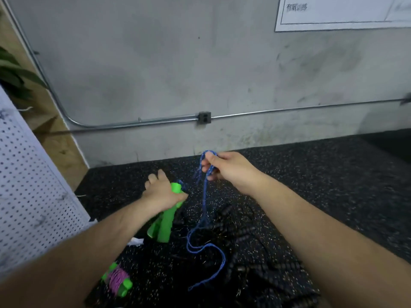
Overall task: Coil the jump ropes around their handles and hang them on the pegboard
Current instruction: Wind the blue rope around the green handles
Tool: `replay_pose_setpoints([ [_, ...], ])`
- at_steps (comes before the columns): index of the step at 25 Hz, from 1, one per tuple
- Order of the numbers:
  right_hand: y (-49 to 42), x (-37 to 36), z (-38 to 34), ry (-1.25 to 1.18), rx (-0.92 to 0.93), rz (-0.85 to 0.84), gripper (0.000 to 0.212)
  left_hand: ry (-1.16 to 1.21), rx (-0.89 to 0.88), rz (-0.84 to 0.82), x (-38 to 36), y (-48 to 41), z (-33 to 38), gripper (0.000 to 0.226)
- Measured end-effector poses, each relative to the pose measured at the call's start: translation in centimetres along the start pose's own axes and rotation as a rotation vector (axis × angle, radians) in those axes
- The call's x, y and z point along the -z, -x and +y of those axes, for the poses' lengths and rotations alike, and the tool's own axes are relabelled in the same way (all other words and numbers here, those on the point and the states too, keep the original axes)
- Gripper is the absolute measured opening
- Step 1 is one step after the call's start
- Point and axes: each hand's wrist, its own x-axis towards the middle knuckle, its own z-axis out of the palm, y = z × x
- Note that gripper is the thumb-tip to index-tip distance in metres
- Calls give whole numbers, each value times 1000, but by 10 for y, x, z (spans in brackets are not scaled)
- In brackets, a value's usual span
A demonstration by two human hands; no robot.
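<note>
- Our left hand point(163, 192) is curling its fingers round the two bright green plastic handles point(165, 221).
- Our right hand point(229, 170) is pinching the thin blue braided rope point(203, 203), trailing onto the speckled black floor point(311, 174).

Gym or training-room corner, black speckled rubber floor point(311, 174), scuffed bare concrete wall point(155, 63) with exposed metal conduit point(289, 111) and an outlet box point(204, 117), white pegboard point(29, 185) at left, green-handled jump rope point(117, 278) and black beaded rope point(244, 232) lying on the floor, printed notice point(344, 12) on the wall
</note>
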Motion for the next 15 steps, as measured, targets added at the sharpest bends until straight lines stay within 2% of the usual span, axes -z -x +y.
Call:
replay_pose_setpoints([
  [2,-1,0,0,-106,-16,-3,28,329,-257,50,-15,12,19,58],
  [4,-1,2,1,-139,-52,6,26,739,-348,-175,-26,27,38,20],
  [6,-1,7,1,-217,-78,41,23,894,-322,-354,-30,30,44,11],
  [9,-3,22,1,-357,-77,98,18,806,-312,-355,-37,7,28,12],
  [12,-5,34,3,-302,-101,130,21,680,-364,-231,-34,-9,30,15],
  [14,-8,37,2,-278,-145,229,23,675,-374,-108,-27,-14,38,15],
  [15,-11,39,1,-292,-165,284,23,682,-396,-110,-23,-17,41,15],
])
